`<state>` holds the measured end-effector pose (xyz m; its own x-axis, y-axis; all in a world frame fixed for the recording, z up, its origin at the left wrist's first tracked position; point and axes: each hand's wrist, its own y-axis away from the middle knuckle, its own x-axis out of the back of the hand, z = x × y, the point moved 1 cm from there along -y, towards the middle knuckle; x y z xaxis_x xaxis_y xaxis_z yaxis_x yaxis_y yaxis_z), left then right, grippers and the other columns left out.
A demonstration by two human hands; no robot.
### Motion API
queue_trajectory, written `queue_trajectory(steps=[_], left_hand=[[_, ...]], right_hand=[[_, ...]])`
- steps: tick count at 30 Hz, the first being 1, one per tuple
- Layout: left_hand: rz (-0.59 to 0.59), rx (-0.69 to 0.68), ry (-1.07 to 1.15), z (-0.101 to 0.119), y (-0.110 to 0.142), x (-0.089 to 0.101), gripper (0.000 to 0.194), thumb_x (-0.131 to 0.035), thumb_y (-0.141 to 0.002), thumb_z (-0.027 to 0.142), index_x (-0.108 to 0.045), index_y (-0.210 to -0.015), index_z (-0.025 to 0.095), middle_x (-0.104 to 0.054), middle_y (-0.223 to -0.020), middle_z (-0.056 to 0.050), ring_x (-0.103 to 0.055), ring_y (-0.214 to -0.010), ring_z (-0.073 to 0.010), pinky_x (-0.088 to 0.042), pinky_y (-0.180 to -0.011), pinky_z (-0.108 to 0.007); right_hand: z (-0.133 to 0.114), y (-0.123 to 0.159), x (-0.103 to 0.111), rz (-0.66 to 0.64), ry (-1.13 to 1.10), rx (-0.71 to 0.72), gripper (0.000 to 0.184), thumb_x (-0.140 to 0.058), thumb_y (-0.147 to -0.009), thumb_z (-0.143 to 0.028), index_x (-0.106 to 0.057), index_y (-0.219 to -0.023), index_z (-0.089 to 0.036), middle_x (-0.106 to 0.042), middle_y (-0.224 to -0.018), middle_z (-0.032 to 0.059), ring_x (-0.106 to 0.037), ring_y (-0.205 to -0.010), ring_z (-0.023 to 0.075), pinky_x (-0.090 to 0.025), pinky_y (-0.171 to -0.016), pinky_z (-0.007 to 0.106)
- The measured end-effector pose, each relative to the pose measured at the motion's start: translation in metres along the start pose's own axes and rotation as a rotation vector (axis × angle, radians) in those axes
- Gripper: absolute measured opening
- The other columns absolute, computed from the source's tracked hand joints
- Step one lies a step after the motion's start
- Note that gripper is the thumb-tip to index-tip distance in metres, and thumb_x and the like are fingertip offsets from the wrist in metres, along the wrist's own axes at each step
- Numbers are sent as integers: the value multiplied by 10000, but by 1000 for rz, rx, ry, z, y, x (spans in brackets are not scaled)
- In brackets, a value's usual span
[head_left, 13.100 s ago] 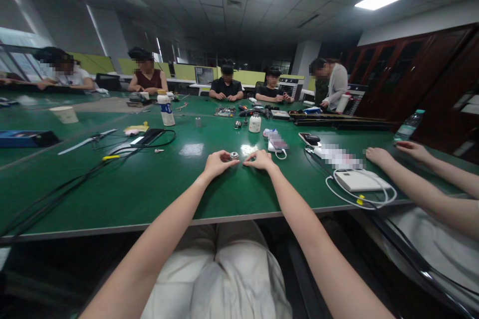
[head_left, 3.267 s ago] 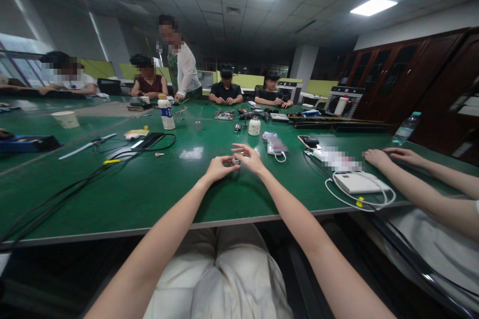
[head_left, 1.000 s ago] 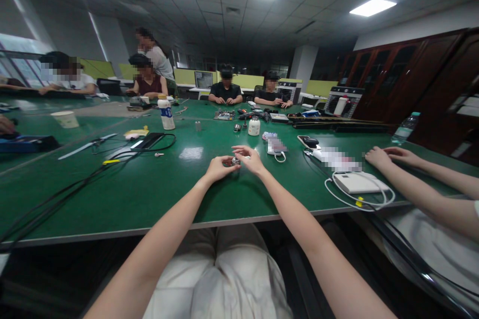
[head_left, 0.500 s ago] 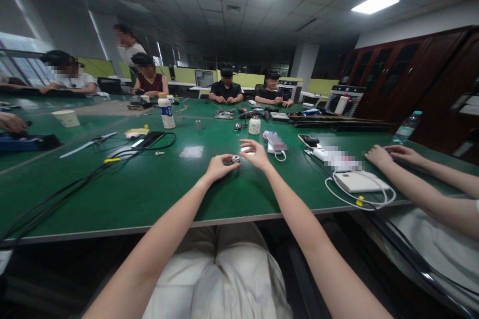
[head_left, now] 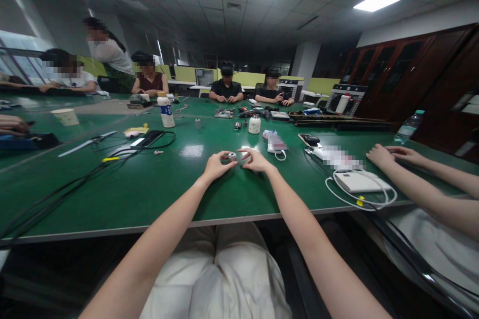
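My left hand has its thumb and fingers around a small silvery metal cylinder, which has a round hole or recess in its top. To the right of it, my right hand is curved with thumb and fingers apart, and nothing shows between them. A narrow gap lies between its fingertips and the cylinder. Both hands are low over the green table, near its front edge. Beyond them stands a small white jar-like bottle.
A similar grey cylinder and a labelled bottle stand farther left. Black cables cross the left side. On the right lie a phone and a white box with a white cable. A co-worker's hands rest at the right.
My left hand and the metal cylinder have shifted slightly left. My right hand's fingers have come down a little beside it. A standing person in the background has moved left.
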<state>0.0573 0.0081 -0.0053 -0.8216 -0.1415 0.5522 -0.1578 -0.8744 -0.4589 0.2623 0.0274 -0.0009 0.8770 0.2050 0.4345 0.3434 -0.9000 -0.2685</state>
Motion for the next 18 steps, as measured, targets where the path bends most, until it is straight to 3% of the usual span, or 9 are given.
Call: queue_trajectory(steps=[5, 9, 18], left_hand=[[-12, 23, 18, 2, 1, 2, 480, -756, -707, 467, -721, -1104, 199, -773, -993, -84, -714, -948, -270, -546, -897, -378], [-40, 58, 60, 7, 2, 3, 495, -754, -703, 482, -729, -1103, 191, -777, -980, -85, -717, -928, -269, -549, -891, -381], [-81, 34, 79, 11, 4, 3, 467, -756, -703, 451, -744, -1093, 195, -784, -934, -69, -725, -886, -261, -561, -859, -361]], right_hand=[[-15, -1, -2, 213, -32, 176, 695, -683, -683, -55, -553, -1337, -249, -683, -1033, 42, -689, -731, 110, -592, -730, 273], [-28, -1, -9, 298, -88, 290, 620, -678, -734, -147, -541, -1330, -247, -686, -1015, 38, -703, -830, 153, -590, -852, 354], [-34, 3, -23, 288, -48, 378, 410, -617, -766, -130, -627, -1165, -223, -711, -952, 26, -698, -882, 160, -569, -885, 339]])
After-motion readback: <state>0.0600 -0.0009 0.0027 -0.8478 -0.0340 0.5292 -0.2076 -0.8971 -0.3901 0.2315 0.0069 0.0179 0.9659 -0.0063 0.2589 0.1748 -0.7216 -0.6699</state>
